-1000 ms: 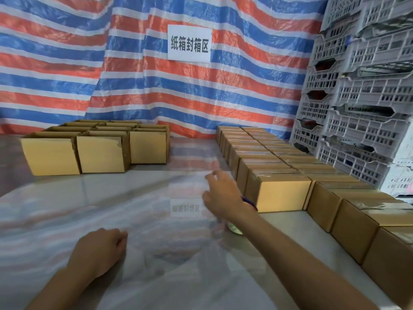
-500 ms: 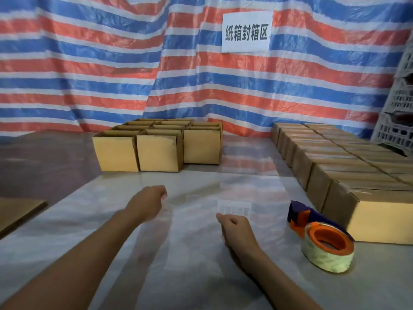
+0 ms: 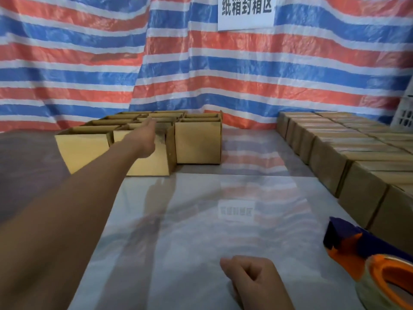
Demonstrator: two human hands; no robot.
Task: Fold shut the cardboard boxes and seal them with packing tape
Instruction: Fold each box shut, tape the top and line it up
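Left of centre: left hand [image 3: 143, 139] stretched out with straight fingers over the open cardboard boxes [image 3: 197, 142], gripping nothing; contact unclear. Lower centre: right hand [image 3: 252, 276] loosely curled on the worktop [image 3: 190, 231], empty. Lower right: tape dispenser [image 3: 357, 247] beside the closed boxes [image 3: 330, 159] lining the right edge.

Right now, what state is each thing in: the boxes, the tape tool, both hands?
Brown cardboard boxes at back left: tops open.
Brown cardboard boxes in the right row: tops folded shut.
Orange-and-blue tape dispenser with clear roll: lying on the table, unheld.
Left hand: fingers straight, stretched out at a front open box; contact unclear.
Right hand: loosely curled, empty, resting on the glossy white table.
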